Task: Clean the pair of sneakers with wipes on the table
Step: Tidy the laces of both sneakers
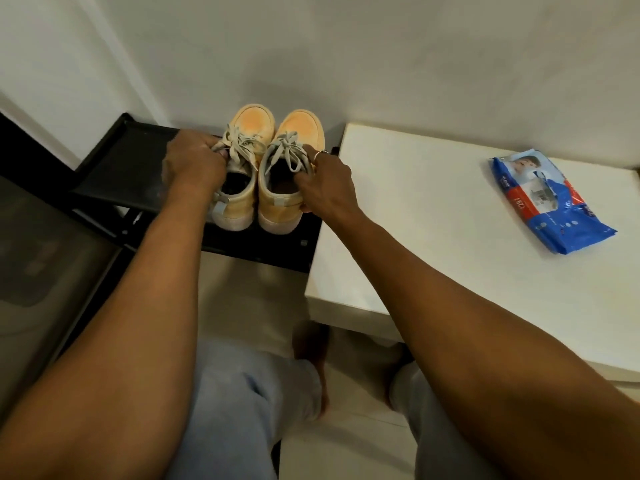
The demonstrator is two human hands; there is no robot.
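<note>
Two orange sneakers with grey laces and pale soles stand side by side on a black shelf (131,174), toes toward the wall. My left hand (194,164) grips the left sneaker (249,126) at its tongue and laces. My right hand (327,183) grips the right sneaker (298,129) at its opening, fingers curled over the collar edge. A blue pack of wipes (550,202) lies flat on the white table (415,209), to the right of the shoes.
The black shelf is the top of a rack against the white wall; the white table abuts its right side. My legs in light trousers and bare feet are below, on a pale tiled floor. A dark object sits at the far left.
</note>
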